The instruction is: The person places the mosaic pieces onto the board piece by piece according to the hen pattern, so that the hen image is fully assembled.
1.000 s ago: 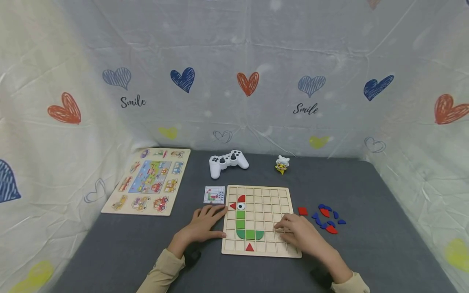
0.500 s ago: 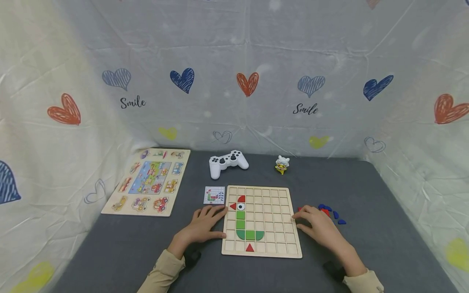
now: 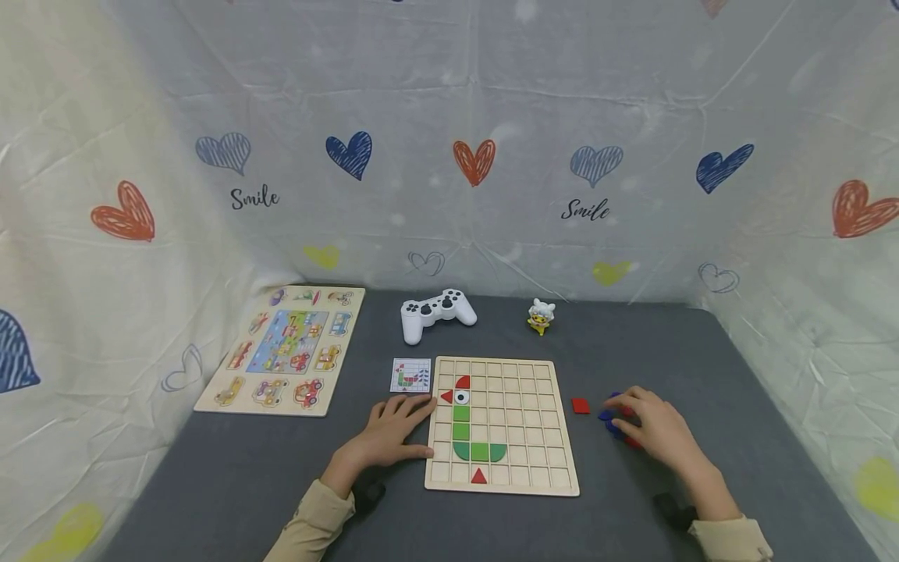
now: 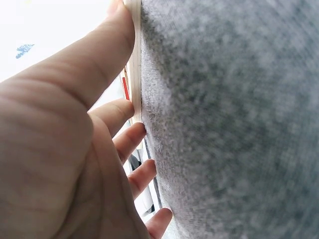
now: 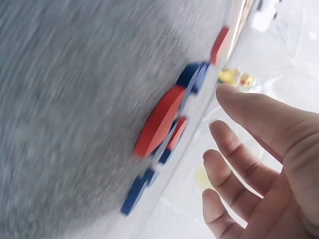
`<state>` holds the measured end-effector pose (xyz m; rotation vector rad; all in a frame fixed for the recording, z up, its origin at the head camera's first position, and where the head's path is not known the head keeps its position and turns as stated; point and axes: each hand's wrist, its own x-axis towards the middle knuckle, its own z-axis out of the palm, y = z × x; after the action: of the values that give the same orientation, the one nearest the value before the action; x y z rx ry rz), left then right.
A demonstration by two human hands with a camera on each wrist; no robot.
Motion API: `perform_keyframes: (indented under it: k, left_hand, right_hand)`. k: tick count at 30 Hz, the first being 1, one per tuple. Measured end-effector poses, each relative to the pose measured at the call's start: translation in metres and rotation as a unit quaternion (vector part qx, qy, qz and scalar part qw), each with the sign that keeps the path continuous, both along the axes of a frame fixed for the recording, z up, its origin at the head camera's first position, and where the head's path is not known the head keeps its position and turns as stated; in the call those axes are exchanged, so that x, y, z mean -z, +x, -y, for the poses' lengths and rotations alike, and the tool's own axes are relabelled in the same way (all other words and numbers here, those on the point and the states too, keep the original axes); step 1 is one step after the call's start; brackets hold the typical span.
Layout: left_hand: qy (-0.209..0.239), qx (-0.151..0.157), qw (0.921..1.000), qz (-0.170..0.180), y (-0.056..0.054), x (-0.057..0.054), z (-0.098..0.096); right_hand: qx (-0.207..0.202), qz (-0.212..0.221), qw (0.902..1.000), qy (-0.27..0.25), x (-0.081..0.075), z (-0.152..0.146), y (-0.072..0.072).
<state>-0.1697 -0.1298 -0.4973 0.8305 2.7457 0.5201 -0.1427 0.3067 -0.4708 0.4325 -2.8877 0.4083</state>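
My left hand (image 3: pixel 385 432) lies with spread fingers at the left edge of a wooden grid board (image 3: pixel 523 407); thumb and fingertips touch that edge. Set into the board are red, green and white pieces, among them a green square (image 3: pixel 460 431), an eye piece (image 3: pixel 461 397) and a red triangle (image 3: pixel 479 476). My right hand (image 3: pixel 656 428) hovers over a loose pile of blue and red pieces, hiding part of it. In the right wrist view its relaxed fingers hold nothing, apart from a red piece (image 5: pixel 162 122) and a blue piece (image 5: pixel 133 196).
A red square (image 3: pixel 580 406) lies between board and pile. Beyond the board's upper left corner is a small pattern card (image 3: pixel 410 375). Farther back are a white game controller (image 3: pixel 438 311) and a small figurine (image 3: pixel 541 316). A vehicle puzzle board (image 3: pixel 246 388) lies at left.
My right hand has moved from above the board's right side, past the red square, to the pile at the right. The left hand has stayed at the board's edge.
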Motion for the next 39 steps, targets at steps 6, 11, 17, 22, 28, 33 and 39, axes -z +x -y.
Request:
perform_keyframes:
  k: [6, 11, 17, 22, 28, 33, 39]
  left_hand:
    - [0.004, 0.004, 1.0000, -0.004, 0.000, 0.001, 0.000]
    - [0.005, 0.004, 1.0000, -0.001, -0.001, 0.001, 0.000]
    - [0.004, 0.003, 1.0000, 0.001, 0.000, -0.001, -0.001]
    - [0.003, 0.005, 1.0000, -0.001, 0.000, -0.002, -0.001]
    - [0.007, 0.008, 0.9999, -0.002, 0.001, -0.004, -0.001]
    - [0.011, 0.009, 0.9999, -0.001, 0.002, -0.006, -0.002]
    - [0.010, 0.008, 0.9999, -0.001, 0.003, -0.007, -0.001]
  right_hand:
    - [0.023, 0.018, 0.9996, -0.003, 0.000, -0.014, -0.003]
    - [0.033, 0.025, 0.9992, -0.002, 0.003, -0.020, -0.005]
    - [0.041, 0.035, 0.9985, 0.009, 0.007, -0.022, -0.008]
    - [0.049, 0.060, 0.9970, 0.000, 0.007, -0.021, -0.011]
    - [0.056, 0.106, 0.9926, -0.016, 0.005, -0.021, -0.014]
    - [0.056, 0.122, 0.9907, -0.023, 0.005, -0.021, -0.016]
    - [0.054, 0.106, 0.9928, -0.016, 0.004, -0.019, -0.014]
